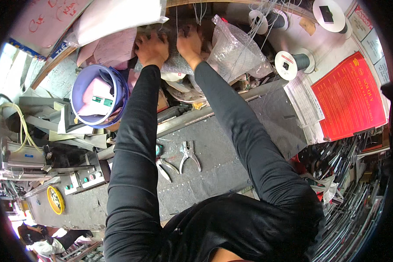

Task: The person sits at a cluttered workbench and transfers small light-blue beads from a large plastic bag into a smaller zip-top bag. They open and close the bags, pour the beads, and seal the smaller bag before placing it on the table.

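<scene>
Both arms in black sleeves reach to the far side of the workbench (214,148). My left hand (153,49) lies on clear plastic wrapping (175,65) among the clutter there, its fingers spread. Just to its right, my right hand (189,43) has its fingers curled down at the same heap. What is under the right fingertips is hidden. A bulky clear bubble-wrap bag (227,54) stands right beside the right hand. Closer to me on the bench lie silver pliers (188,156) and a second pair of pliers with pale handles (165,169), partly behind my left forearm.
A purple bucket (77,98) holding papers stands left of my left arm. Wire spools (288,65) hang at the right near a red notice (349,98). Thin cords dangle over the heap. A yellow basket (55,201) and button box (89,177) sit left.
</scene>
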Motion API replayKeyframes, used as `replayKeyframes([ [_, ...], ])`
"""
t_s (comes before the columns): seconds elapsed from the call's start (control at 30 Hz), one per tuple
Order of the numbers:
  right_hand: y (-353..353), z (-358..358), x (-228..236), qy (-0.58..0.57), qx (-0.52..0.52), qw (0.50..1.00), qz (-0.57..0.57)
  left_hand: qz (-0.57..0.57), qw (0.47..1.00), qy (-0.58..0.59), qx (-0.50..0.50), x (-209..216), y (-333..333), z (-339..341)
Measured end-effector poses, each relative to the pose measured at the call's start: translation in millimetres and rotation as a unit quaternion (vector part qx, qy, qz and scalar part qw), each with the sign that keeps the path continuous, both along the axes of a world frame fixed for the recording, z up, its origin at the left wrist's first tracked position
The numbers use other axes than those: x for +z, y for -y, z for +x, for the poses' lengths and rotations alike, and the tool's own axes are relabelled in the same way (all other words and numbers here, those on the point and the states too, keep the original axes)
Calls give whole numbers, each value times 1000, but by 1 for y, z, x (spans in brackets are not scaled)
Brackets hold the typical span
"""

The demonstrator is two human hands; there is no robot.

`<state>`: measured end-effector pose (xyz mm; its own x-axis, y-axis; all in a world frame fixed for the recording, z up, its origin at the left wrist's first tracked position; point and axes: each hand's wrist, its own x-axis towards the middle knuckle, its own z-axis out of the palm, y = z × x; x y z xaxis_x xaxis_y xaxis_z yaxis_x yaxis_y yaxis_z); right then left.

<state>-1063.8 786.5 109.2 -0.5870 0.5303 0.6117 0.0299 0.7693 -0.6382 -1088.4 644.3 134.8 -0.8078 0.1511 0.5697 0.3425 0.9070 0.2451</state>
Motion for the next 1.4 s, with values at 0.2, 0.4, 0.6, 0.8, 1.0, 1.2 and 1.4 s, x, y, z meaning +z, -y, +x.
replayKeyframes([
  [0.2, 42, 86, 16, -47, 66, 983, 165, 248, 954, -4, -167, 11, 24, 15],
  [0.4, 43, 88, -4, 57, 125, 977, 161, 405, 875, 63, -258, -39, 102, 253],
  [0.6, 35, 100, 2, 46, 154, 979, 122, 456, 822, 337, -59, -125, 231, 543],
  [0.8, 81, 247, -59, -169, 263, 947, -77, 362, 832, 344, 241, -170, 344, 660],
  [1.0, 220, 450, -152, 291, 530, 688, -403, 380, 760, 309, 427, -215, 355, 722],
  [1.2, 219, 411, -145, 597, 707, 373, 66, 419, 748, 339, 388, -222, 340, 737],
  [1.4, 278, 356, -129, 529, 567, 610, 164, 475, 762, 167, 407, -216, 403, 789],
])
